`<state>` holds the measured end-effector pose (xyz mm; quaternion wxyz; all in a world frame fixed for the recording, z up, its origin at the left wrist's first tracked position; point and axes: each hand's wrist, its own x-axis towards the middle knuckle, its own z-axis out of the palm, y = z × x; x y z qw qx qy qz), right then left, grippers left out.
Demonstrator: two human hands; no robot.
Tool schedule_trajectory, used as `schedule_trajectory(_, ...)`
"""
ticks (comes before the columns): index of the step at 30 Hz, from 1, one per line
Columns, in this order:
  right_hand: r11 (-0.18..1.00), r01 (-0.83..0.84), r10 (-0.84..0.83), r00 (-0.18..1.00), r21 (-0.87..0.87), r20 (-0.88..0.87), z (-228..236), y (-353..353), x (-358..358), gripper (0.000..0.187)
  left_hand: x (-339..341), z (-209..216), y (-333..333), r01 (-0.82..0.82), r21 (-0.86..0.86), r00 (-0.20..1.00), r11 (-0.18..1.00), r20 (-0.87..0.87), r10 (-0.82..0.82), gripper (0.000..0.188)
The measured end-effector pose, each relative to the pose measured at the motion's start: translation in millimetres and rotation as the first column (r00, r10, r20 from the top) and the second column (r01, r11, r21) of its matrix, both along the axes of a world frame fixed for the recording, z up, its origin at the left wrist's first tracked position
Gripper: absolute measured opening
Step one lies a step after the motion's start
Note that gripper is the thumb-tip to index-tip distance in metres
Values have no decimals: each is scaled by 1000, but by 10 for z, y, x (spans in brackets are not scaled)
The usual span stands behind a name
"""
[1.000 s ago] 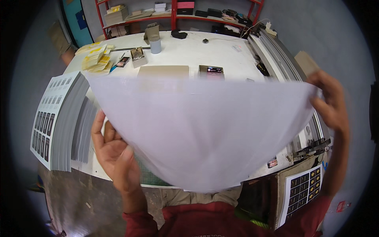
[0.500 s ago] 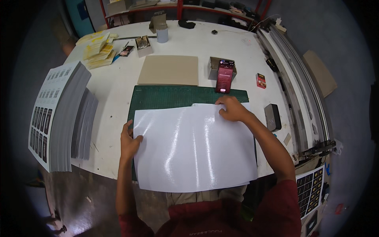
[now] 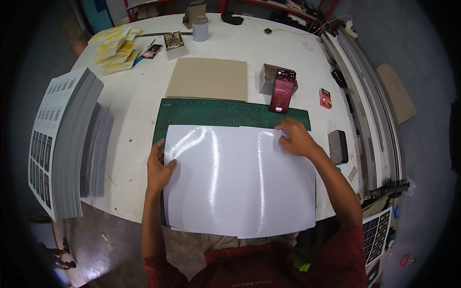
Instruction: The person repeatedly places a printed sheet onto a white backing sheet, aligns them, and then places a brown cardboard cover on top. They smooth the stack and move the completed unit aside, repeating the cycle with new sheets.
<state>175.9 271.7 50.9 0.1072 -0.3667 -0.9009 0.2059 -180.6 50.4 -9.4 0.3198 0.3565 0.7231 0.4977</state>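
Note:
Large glossy white sheets [image 3: 237, 177] lie over the front of a green cutting mat [image 3: 225, 114], their lower edges reaching past the table's near side. At least two overlap, with a small step in their top edge near the middle. My left hand [image 3: 160, 168] grips the left edge, thumb on top and fingers mostly hidden beneath or behind it. At the upper right, my right hand [image 3: 297, 139] pinches the top edge with thumb and bent fingers. Just beyond it, a phone [image 3: 283, 91] with a lit screen leans against a small box [image 3: 267, 79].
Tall stacks of printed sheets [image 3: 57, 139] stand at the left. A beige board [image 3: 209, 79] lies behind the mat. To the right are a red box [image 3: 325, 98], a dark grey device [image 3: 338, 147] and a long metal rail [image 3: 367, 110]. A tin [image 3: 200, 30] stands farther back.
The sheets now lie flatter, with their top edges more nearly in line. My right hand has shifted slightly right along with them; the left keeps its hold. The view has tilted a little.

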Motion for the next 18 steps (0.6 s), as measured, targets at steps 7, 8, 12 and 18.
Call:
schedule_trajectory(7, 947, 6, -24, 998, 320, 54, 48, 22, -242, 33, 4, -7, -7, 57, -22, 998, 998, -39, -58, 70)
schedule_trajectory(8, 943, 28, -29, 1000, 330, -4, 23, 78, -363, 33, 0, 25, -8, 32, -48, 993, 998, -110, -38, 69)
schedule_trajectory(12, 985, -60, 49, 996, 162, 70, -93, 331, -1119, 30, -120, -6, -124, -44, -57, 925, 997, -380, 20, 68)
schedule_trajectory(18, 953, -145, 86, 971, 267, 222, -505, 856, -2022, 53, -194, -295, -998, -8, -426, 649, 905, -691, -319, 68)
